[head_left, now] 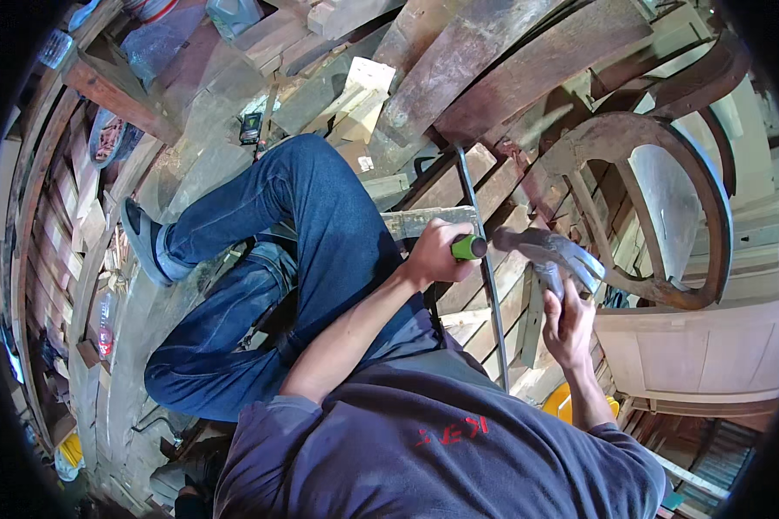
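My left hand (433, 258) is closed round a green-and-black handled tool (469, 247), its end facing right and its other end hidden by my fingers and leg. It is beside a worn wooden board (407, 222) and a dark metal bar (496, 320). My right hand (569, 324) grips a hammer (550, 253) by its shaft. The hammer's head is raised just to the right of the green handle, slightly blurred, with a gap between them. My jeans-clad bent leg (329, 199) lies left of my left hand.
Piled planks (511, 60) and offcuts (363, 86) surround me. A curved wooden frame (701, 208) and a pale panelled board (684, 346) are at right. A small black-and-green device (251, 128) lies above my leg. A bottle (106, 324) and yellow objects (558, 404) lie lower down.
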Tool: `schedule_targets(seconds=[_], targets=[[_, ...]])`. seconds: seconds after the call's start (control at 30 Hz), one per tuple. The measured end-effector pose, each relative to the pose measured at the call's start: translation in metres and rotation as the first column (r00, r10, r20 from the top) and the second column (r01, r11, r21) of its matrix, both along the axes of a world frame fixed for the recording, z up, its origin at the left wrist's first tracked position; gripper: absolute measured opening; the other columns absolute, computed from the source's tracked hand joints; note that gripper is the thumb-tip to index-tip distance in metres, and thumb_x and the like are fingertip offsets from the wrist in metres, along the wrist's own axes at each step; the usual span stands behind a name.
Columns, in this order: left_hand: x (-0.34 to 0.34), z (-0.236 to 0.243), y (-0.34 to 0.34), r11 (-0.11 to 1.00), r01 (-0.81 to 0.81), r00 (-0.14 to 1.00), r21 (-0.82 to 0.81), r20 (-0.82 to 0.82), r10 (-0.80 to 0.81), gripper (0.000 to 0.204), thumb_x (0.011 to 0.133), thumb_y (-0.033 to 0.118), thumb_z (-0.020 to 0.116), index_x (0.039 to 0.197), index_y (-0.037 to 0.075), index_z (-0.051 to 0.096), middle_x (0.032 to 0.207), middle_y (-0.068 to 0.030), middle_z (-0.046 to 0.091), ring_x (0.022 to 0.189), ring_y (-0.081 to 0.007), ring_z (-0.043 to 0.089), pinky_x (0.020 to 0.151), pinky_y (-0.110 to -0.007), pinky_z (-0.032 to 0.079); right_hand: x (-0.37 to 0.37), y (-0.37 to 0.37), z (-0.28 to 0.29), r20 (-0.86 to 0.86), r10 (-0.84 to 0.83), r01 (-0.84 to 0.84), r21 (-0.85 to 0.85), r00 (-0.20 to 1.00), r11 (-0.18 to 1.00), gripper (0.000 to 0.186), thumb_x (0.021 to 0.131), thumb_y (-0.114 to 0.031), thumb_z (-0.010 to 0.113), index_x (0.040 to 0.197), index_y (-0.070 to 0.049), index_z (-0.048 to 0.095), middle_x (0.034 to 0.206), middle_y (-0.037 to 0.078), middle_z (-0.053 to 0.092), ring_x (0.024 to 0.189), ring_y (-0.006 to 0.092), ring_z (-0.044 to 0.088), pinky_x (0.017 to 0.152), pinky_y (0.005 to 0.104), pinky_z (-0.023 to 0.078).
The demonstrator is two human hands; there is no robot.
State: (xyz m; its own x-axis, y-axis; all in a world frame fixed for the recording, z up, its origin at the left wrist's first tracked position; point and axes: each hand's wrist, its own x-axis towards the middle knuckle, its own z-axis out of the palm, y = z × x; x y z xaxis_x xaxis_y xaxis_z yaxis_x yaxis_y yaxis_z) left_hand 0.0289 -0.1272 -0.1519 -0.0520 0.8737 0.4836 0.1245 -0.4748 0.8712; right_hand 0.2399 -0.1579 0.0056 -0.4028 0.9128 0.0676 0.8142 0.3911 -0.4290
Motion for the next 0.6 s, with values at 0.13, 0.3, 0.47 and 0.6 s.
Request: schedule_targets(seconds=[0.13,0.3,0.47,0.6], targets=[[-0.004,0.006,0.0,0.989,0.068,0.997,-0.13,-0.017,-0.071,0.013,0.063,0.016,0.062,0.065,0.004,0.055,0.054,-0.0138,0.052,0.049,-0.0306,0.055,0.049,-0.036,0.044,0.005,-0.001,-0.001,-0.342,-0.165,0.181,0.015,0.925,0.983,0.034,0.098,-0.027,0.043,0.073,-0.005,0.046,0.051,0.0,0.041,0.041,0.0079,0.037,0.039,0.0237,0.03],[0.002,0.0,0.001,0.999,0.024,0.999,-0.036,0.03,-0.023,0.02,0.059,0.016,0.068,0.063,0.006,0.052,0.053,-0.0105,0.049,0.046,-0.0276,0.051,0.047,-0.034,0.039,0.005,-0.008,-0.016,0.019,-0.026,0.028,-0.079,0.999,0.996,0.022,0.095,-0.018,0.048,0.082,0.0,0.048,0.05,0.009,0.039,0.042,0.0178,0.045,0.044,0.0341,0.033],[-0.003,-0.004,0.0,0.998,-0.065,0.997,-0.013,0.043,0.066,0.021,0.058,0.018,0.069,0.063,0.007,0.052,0.053,-0.0103,0.049,0.047,-0.0289,0.051,0.047,-0.035,0.039,0.001,0.011,-0.031,-0.059,-0.201,0.193,-0.118,0.978,0.974,0.032,0.099,-0.023,0.047,0.075,-0.001,0.048,0.053,0.002,0.04,0.047,0.0085,0.036,0.044,0.0281,0.029],[0.005,0.001,-0.005,0.994,0.094,0.995,-0.049,0.025,-0.093,0.019,0.063,0.021,0.067,0.065,0.006,0.055,0.057,-0.0132,0.056,0.053,-0.0306,0.059,0.05,-0.036,0.045,0.006,0.032,-0.067,-0.236,-0.408,0.297,-0.394,0.882,0.87,0.043,0.099,-0.035,0.048,0.072,-0.001,0.049,0.054,0.001,0.042,0.051,0.0109,0.039,0.049,0.0295,0.034]])
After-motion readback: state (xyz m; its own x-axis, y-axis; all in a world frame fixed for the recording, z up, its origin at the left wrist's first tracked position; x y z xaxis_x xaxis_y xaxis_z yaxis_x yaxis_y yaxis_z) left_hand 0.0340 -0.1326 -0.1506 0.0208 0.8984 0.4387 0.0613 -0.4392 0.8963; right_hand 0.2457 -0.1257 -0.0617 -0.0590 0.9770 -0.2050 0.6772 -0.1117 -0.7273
